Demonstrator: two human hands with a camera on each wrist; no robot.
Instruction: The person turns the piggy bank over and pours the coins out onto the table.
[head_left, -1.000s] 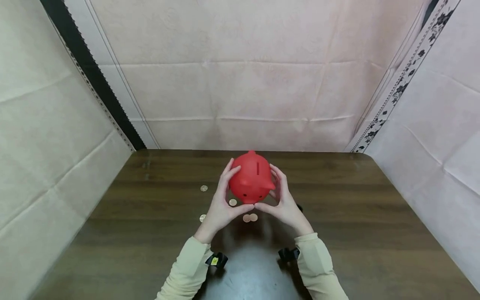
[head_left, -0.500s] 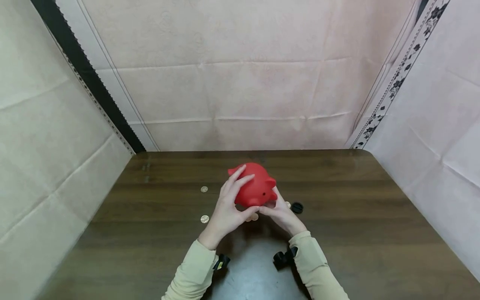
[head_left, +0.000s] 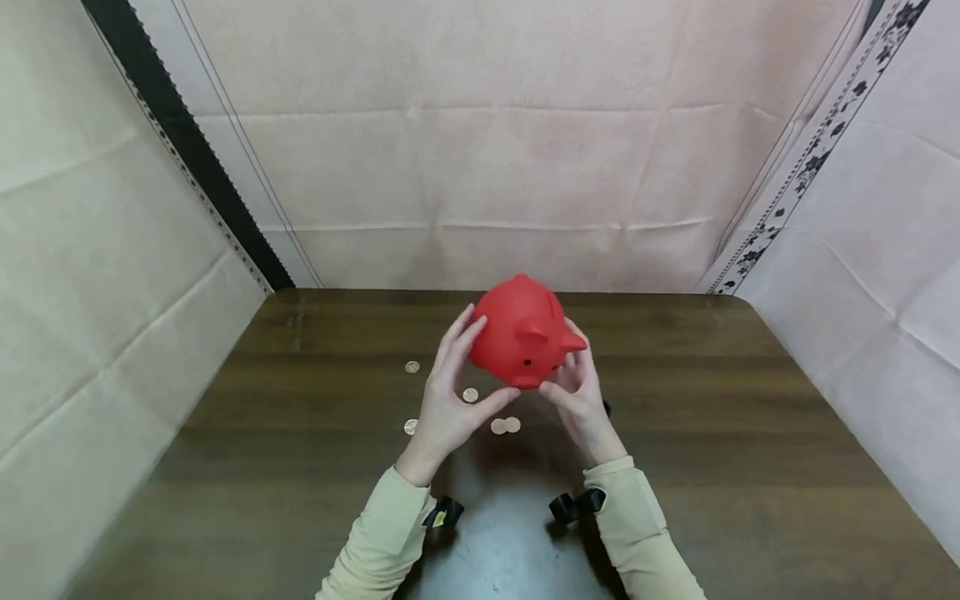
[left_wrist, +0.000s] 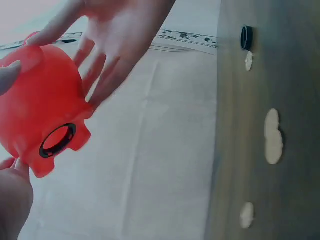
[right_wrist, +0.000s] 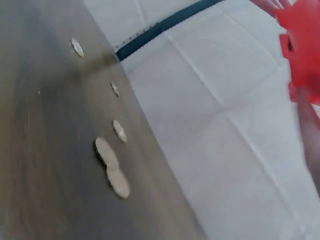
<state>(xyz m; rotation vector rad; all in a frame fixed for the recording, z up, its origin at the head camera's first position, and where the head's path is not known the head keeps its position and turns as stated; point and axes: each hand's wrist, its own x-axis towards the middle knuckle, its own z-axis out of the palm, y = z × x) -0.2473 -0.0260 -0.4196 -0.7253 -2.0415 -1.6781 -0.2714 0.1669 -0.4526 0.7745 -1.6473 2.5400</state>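
A red piggy bank [head_left: 520, 333] is held up above the table between both hands, its snout tipped down toward the person. My left hand [head_left: 450, 408] grips its left side, fingers spread along the body and thumb under the snout. On the opposite side my right hand [head_left: 583, 404] holds it, partly hidden behind the bank. The left wrist view shows the belly's round opening with a black rim [left_wrist: 57, 141], between the stubby feet. Beneath the hands lie two touching coins [head_left: 506, 426] and a single coin [head_left: 470, 395].
Further coins lie to the left, one coin [head_left: 412, 367] farther back and another coin [head_left: 411, 427] beside the left wrist. A black round cap [left_wrist: 246, 38] stands near one more coin [left_wrist: 249, 61]. White cloth walls [head_left: 480, 183] enclose the wooden table [head_left: 750, 467].
Both hands have turned the piggy bank back and forth; over the last half second it rose and shifted right. The black cap is now mostly hidden behind the right hand.
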